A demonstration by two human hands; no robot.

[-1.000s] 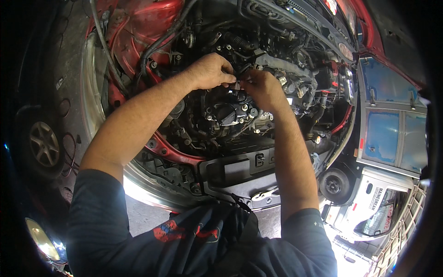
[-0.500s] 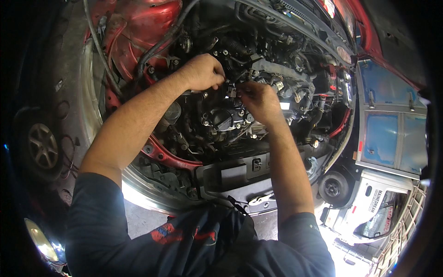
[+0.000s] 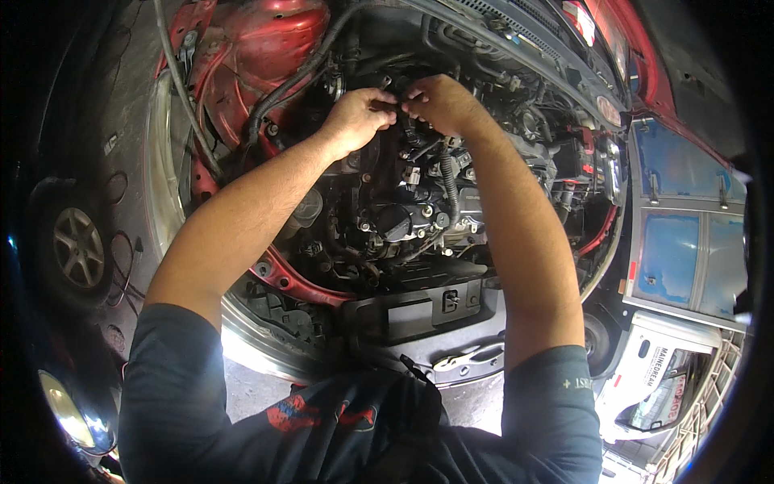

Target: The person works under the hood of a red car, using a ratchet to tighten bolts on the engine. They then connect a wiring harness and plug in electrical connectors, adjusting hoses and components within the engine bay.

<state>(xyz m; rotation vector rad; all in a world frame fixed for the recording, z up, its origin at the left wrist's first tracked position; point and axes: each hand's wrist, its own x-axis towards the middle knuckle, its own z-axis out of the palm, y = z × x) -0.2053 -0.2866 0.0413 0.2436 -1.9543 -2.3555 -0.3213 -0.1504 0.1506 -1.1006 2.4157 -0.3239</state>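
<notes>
Both my hands are in the engine bay, at the rear of the engine (image 3: pixel 427 211). My left hand (image 3: pixel 359 118) has curled fingers and a thumb closed on a small dark part that I cannot make out. Just beside it, my right hand (image 3: pixel 438 103) is also closed, its fingertips pinched on something dark among the hoses, partly hidden by the fingers. A ribbed black conduit (image 3: pixel 449 181) runs down below my right hand, and a round black cap (image 3: pixel 394 222) sits on the engine nearer me.
A red inner body panel (image 3: pixel 270 40) and a support rod (image 3: pixel 185 105) are at left. A battery (image 3: pixel 574 165) sits at right. Pliers (image 3: pixel 459 357) lie on the front panel (image 3: pixel 403 315). Another car's wheel (image 3: pixel 79 246) and a white truck (image 3: pixel 653 355) stand outside.
Both hands have moved toward the rear of the bay, the right one markedly up from lower on the engine. The ribbed conduit below them now shows.
</notes>
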